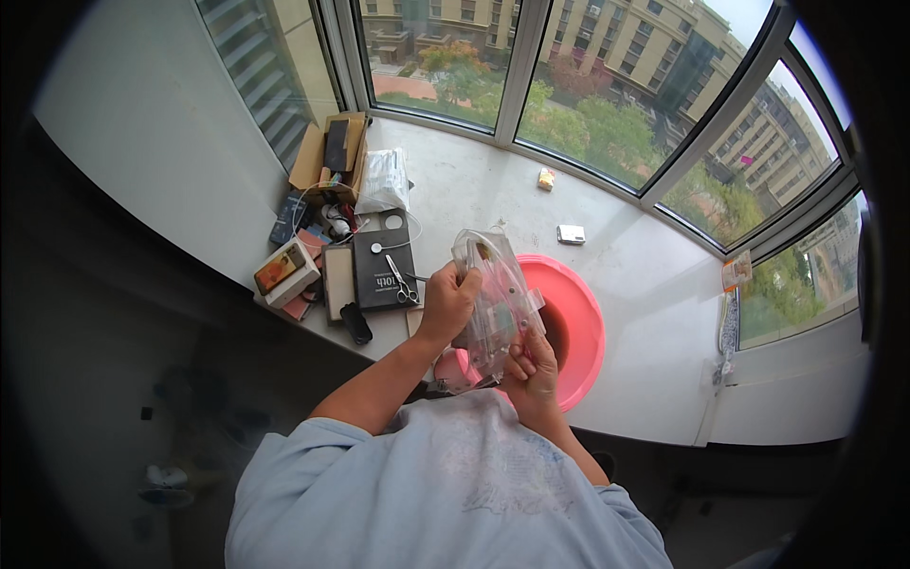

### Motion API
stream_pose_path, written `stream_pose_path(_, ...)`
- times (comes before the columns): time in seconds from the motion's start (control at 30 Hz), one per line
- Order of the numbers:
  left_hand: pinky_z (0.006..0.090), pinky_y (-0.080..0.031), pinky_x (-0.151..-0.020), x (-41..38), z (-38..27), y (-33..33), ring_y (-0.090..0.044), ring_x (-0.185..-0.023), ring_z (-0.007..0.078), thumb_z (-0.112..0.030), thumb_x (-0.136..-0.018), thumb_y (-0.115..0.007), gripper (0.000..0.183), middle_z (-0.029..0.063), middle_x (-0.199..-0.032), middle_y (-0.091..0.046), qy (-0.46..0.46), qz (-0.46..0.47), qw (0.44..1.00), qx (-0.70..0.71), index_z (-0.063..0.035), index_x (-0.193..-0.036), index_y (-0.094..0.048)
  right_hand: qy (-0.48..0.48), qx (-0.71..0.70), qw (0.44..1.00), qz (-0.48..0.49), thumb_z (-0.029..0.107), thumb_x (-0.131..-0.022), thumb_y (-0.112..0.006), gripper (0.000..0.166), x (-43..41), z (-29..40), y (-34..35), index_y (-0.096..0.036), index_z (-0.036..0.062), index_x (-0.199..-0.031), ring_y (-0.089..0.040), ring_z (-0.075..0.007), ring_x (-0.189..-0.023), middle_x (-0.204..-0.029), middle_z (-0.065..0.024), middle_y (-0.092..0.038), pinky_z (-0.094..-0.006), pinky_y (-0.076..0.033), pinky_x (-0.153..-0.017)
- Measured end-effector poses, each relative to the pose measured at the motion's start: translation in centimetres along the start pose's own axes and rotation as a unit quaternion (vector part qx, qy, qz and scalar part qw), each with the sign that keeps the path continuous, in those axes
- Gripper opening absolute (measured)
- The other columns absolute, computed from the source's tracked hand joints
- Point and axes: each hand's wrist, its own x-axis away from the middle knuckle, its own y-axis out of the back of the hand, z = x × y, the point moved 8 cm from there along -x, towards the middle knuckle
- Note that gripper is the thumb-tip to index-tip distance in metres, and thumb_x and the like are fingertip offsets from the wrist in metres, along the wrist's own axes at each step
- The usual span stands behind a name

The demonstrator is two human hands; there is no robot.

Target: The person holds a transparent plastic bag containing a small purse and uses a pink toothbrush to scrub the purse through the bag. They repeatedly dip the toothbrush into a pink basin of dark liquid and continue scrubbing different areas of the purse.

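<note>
A clear plastic bag (pixel 490 313) with metal snap studs is held up in front of my chest. My left hand (pixel 449 302) grips its left side, thumb on top. Lower on the right, my right hand (pixel 532 366) pinches the bag's edge with fingers curled. Just under the bag stands a round pink plastic basin (pixel 586 320), partly hidden by the bag and my hand. Brownish liquid appears inside it. A smaller pink container (pixel 448 370) shows beside the basin, mostly covered by the bag and left forearm.
On the white sill (pixel 483 185) at left are a cardboard box (pixel 302 160), a white plastic package (pixel 384 178), scissors (pixel 399 277) on a black box (pixel 366 263), and a phone box (pixel 284 270). A white packet (pixel 571 234) and an orange packet (pixel 546 178) lie near the windows.
</note>
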Motion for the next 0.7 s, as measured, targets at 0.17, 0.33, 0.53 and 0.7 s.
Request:
stream_pose_path(0.17,0.0225,-0.032,-0.042,-0.3,-0.6,0.6,-0.041,-0.048,0.0023,-0.017,-0.088,-0.057,0.025,-0.005,-0.055,-0.047,0.01,-0.018,1.0,-0.021,-0.0044,-0.067,-0.053,0.036,0.067,0.996,-0.037,0.021,-0.096,-0.054,0.018,0.7,0.8,-0.1,-0.055,0.0031,-0.098,-0.031,-0.0024,-0.039,-0.07,-0.0038,-0.055,-0.0171,-0.026,-0.036)
stream_pose_path(0.33,0.0235,-0.031,-0.042,-0.3,0.1,1.0,-0.04,-0.048,0.0029,-0.017,-0.087,-0.058,0.026,-0.0052,-0.055,-0.047,0.025,-0.017,0.999,-0.021,-0.0037,-0.065,-0.052,0.041,0.227,0.973,-0.028,0.014,-0.094,-0.056,0.015,0.4,0.9,-0.7,-0.06,0.0011,-0.1,-0.035,-0.0045,-0.04,-0.065,-0.0017,-0.053,-0.0188,-0.026,-0.036)
stream_pose_path(0.53,0.0232,-0.029,-0.043,-0.4,0.0,0.7,-0.038,-0.049,0.0019,-0.017,-0.087,-0.058,0.026,-0.0062,-0.056,-0.046,0.034,0.005,0.999,-0.003,-0.0041,-0.064,-0.051,0.097,0.243,0.965,-0.016,0.009,-0.092,-0.058,0.025,-0.1,0.9,-0.6,-0.06,0.0001,-0.115,-0.037,-0.0039,-0.043,-0.063,-0.0015,-0.052,-0.0185,-0.024,-0.037)
stream_pose_path(0.7,0.0225,-0.028,-0.043,-0.8,-0.2,0.4,-0.036,-0.051,0.0012,-0.017,-0.087,-0.057,0.026,-0.0074,-0.057,-0.044,0.036,0.02,0.999,0.004,-0.0048,-0.064,-0.052,0.067,0.193,0.978,-0.028,0.018,-0.094,-0.058,0.019,-0.3,1.0,-1.1,-0.06,0.0005,-0.099,-0.034,-0.0039,-0.042,-0.065,-0.0032,-0.053,-0.0185,-0.025,-0.037)
